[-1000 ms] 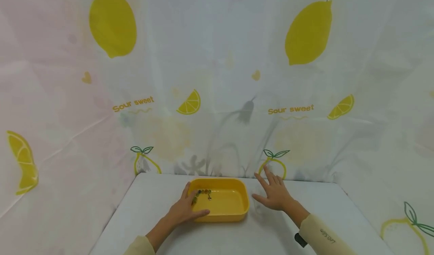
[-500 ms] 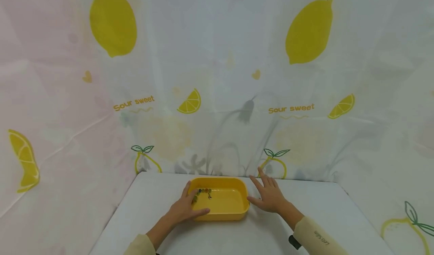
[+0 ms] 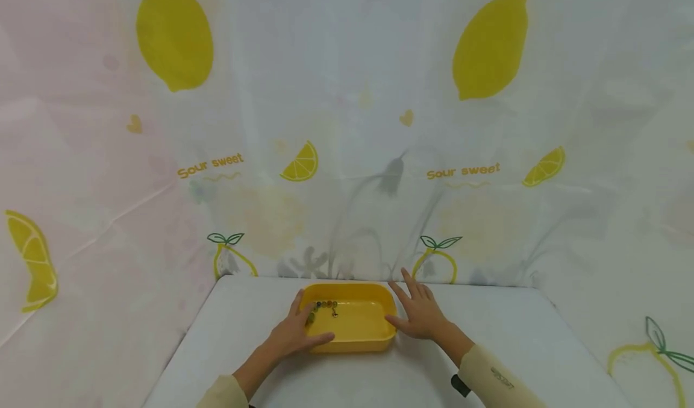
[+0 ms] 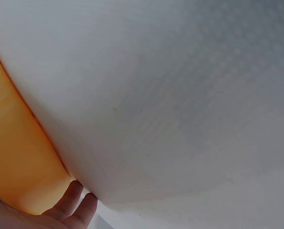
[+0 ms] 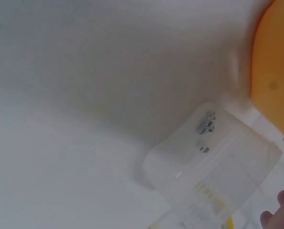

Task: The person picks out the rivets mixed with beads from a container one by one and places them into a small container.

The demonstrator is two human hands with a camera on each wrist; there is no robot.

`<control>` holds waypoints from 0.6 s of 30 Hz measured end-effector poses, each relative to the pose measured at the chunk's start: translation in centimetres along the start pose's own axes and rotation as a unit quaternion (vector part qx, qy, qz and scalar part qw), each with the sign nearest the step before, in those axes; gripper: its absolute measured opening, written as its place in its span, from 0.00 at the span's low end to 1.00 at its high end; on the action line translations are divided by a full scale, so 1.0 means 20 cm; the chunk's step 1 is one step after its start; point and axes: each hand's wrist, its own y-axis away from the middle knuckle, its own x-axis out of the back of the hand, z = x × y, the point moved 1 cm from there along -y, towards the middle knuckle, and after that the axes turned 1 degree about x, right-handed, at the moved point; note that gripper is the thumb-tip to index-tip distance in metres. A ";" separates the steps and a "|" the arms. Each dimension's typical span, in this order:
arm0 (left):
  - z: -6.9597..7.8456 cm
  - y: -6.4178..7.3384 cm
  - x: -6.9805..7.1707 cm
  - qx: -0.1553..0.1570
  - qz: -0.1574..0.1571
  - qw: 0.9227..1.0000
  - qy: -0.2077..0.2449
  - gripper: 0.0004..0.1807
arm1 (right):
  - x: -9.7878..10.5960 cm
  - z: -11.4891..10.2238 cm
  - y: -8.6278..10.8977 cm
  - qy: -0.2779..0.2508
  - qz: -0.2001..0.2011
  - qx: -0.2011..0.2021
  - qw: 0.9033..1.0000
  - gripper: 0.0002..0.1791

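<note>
A yellow tray (image 3: 360,320) stands on the white table. My left hand (image 3: 287,335) holds its left end, with the thumb over the front rim and fingers at the left wall. Two of those fingers (image 4: 68,202) show against the outer wall in the left wrist view. A beaded bracelet (image 3: 328,304) lies inside at the left, partly hidden by that hand. My right hand (image 3: 420,314) has its fingers spread at the right rim and overlaps the tray there. Beneath it, a clear plastic container (image 5: 180,164) lies beside the tray in the right wrist view.
The white tabletop (image 3: 244,302) reaches back to a hanging cloth (image 3: 347,125) printed with lemons. More of this cloth closes in both sides. A black band (image 3: 461,386) sits at the right sleeve (image 3: 496,375).
My right hand has moved left, from beside the tray to its right rim, fingers still spread. The left hand and tray have stayed put; the head view has shifted slightly.
</note>
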 end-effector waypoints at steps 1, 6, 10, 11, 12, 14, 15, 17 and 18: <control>0.00 0.00 0.00 -0.001 0.001 1.000 0.002 0.55 | 0.00 -0.01 -0.01 0.002 -0.002 0.000 1.000 0.42; 0.00 0.00 0.01 -0.002 -0.001 1.000 0.008 0.55 | -0.02 -0.05 -0.04 -0.006 -0.026 -0.013 1.000 0.42; -0.01 0.00 0.00 -0.007 0.003 1.000 0.005 0.55 | -0.06 -0.08 -0.06 -0.017 -0.016 -0.008 1.000 0.41; -0.01 0.00 0.00 -0.006 0.004 1.000 0.003 0.55 | -0.08 -0.09 -0.07 -0.018 -0.010 -0.002 1.000 0.41; -0.02 -0.01 -0.01 -0.007 0.006 1.000 0.002 0.55 | -0.09 -0.10 -0.07 -0.021 -0.004 0.005 1.000 0.41; -0.02 -0.01 -0.01 -0.004 0.008 1.000 -0.003 0.56 | -0.10 -0.13 -0.09 -0.024 0.004 0.020 1.000 0.41; -0.02 -0.01 -0.01 -0.004 0.008 1.000 -0.003 0.56 | -0.11 -0.14 -0.09 -0.027 0.006 0.026 0.999 0.41; -0.02 -0.02 -0.02 -0.002 0.008 1.000 -0.002 0.56 | -0.12 -0.16 -0.10 -0.028 0.006 0.033 0.999 0.41; -0.02 -0.02 -0.02 -0.003 0.009 1.000 -0.002 0.56 | -0.13 -0.17 -0.11 -0.027 0.002 0.034 0.999 0.41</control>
